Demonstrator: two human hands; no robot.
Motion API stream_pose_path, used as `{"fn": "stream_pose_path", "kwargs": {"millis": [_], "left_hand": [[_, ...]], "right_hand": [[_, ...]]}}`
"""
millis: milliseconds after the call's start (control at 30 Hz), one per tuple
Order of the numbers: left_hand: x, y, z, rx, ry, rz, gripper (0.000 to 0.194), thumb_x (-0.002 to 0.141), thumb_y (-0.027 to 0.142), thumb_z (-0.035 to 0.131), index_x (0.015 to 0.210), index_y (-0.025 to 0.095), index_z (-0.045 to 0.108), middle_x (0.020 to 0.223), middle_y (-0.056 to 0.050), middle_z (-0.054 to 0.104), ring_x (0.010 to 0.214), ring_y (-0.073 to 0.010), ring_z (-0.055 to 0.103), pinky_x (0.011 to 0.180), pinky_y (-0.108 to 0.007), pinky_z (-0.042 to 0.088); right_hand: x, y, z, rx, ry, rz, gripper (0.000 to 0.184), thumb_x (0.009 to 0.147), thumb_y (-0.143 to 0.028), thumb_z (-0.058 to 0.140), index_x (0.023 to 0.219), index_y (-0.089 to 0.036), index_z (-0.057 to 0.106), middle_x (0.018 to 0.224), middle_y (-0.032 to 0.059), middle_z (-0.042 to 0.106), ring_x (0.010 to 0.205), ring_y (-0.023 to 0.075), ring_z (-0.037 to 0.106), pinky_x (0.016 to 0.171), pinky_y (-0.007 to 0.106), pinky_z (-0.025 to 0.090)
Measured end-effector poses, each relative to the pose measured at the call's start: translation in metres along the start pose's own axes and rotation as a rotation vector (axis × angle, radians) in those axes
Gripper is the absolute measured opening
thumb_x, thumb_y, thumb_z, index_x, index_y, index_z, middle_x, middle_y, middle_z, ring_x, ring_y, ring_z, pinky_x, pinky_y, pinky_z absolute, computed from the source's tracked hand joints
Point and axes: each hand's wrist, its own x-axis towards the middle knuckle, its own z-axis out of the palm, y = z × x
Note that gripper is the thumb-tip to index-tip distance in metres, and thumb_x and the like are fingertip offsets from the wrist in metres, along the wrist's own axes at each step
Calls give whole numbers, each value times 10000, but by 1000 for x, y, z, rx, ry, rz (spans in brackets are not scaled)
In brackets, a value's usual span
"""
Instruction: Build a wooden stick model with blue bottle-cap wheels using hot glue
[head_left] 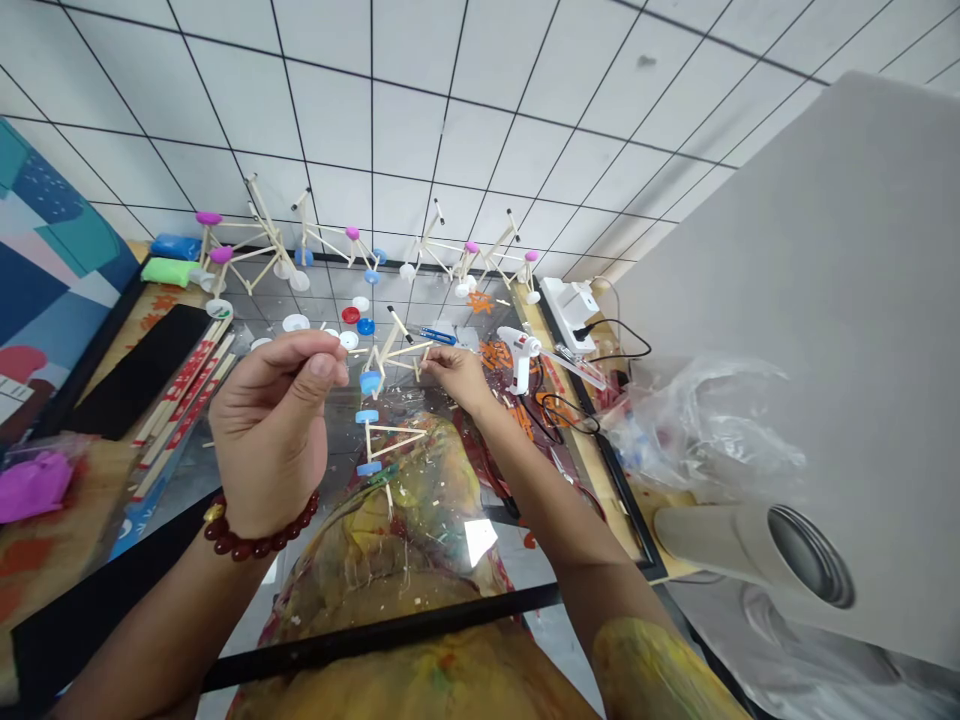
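White tiled wall (pixel 409 140) fills the far side. Below it, a glass tabletop (pixel 322 303) in a black frame, littered with small scraps. Clear plastic bag (pixel 705 410) crumpled at the right side.

Left hand (pixel 262 430), beaded bracelet (pixel 259 547) at the wrist, raised left of centre above the glass; thumb and forefinger brought together at the tips, remaining fingers curled. Cannot tell whether anything sits between the tips. Right hand (pixel 459 377) lower, near mid-table, thumb and forefinger pinching the right end of a stick frame (pixel 407 350). The frame is at the centre of the table, a black-tipped stick slanting up from it, a blue cap at its left foot.

Row of similar stick frames (pixel 274 232) along the wall, some bearing pink discs. White power strip (pixel 566 310) at right, plug in it. Red-marked strips (pixel 187 400) lie left of the left hand. White glue gun (pixel 519 358) just right of the right hand. Blue-handled tool (pixel 437 336) just behind that hand. Smallest: loose caps, one red (pixel 350 315), one dark blue (pixel 365 326).
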Motion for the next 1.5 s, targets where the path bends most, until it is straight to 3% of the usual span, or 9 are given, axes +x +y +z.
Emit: {"fn": "stream_pose_path", "kwargs": {"millis": [767,1033,1167,1333,1400,1500], "left_hand": [[0,1,0,56,30,15,91,792,289,786,881,300,775,836,-4,675,707,-133,579,734,-337,540],[23,-43,-23,217,126,131,169,790,184,762,916,298,769,864,8,703,773,-124,645,729,-274,537],[10,-42,-15,454,22,294,147,812,195,733,935,270,763,923,-18,705,906,-169,651,869,-337,525],[-16,-32,2,593,-312,258,138,856,178,672,950,256,739,905,-25,719,869,-182,663,823,-350,533],[-15,-40,-3,658,-291,266,130,861,197,669,964,244,733,923,-37,722,889,-191,664,839,-364,534],[-4,-63,-23,729,-140,280,125,861,239,668,972,223,723,949,-43,714,900,-191,660,840,-363,535]], "right_hand": [[0,-1,3,26,49,12,199,722,-405,615,705,-207,607,685,-8,590,662,150,520,658,266,416],[-11,1,-12,207,138,77,253,757,-460,601,789,-209,605,811,33,677,746,166,604,684,280,487],[-25,-16,-13,336,114,94,302,739,-490,653,830,-207,600,760,22,658,685,153,589,649,271,479],[-54,-40,-18,324,55,7,246,761,-441,668,820,-209,614,706,-16,586,660,135,532,652,260,441],[-61,-40,-21,266,38,-30,212,784,-408,634,857,-208,634,729,-15,590,673,137,524,661,262,433],[-55,-28,-24,173,66,-38,163,784,-363,593,813,-208,638,743,-6,614,682,144,523,670,267,433]]}}
